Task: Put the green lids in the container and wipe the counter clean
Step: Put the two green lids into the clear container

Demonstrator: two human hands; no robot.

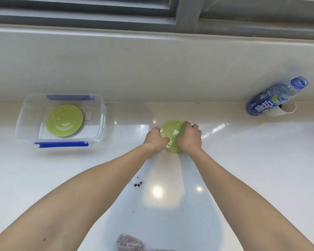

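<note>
Gripping a round green plastic lid (pixel 171 134) from both sides, the two hands meet near the back of the glossy white counter (pixel 252 169) in the head camera's view. The left hand (pixel 155 140) curls its fingers over the lid's left edge, and the right hand (pixel 189 137) wraps its fingers over the right edge, thumb toward the middle. Whether the lid rests on the counter or is raised just off it cannot be told.

Well to the left, a clear rectangular plastic container with blue clips (pixel 62 144) sits open on the counter, close to the pale backsplash (pixel 134 69). A second round green lid (pixel 64 120) lies flat inside it, on the bottom.

Dark crumbs (pixel 138 184) are scattered on the counter between the forearms, nearer the left arm, with a few finer specks further toward the container and nearer the bottom of the view. A crumpled greyish-purple cloth (pixel 130 242) lies at the bottom edge, between the arms and touching neither hand.

At the far right, a blue plastic drink bottle with no cap (pixel 275 96) stands just beside a pale paper cup (pixel 286 110), against the backsplash. Grey window frames (pixel 187 13) run along the top.
</note>
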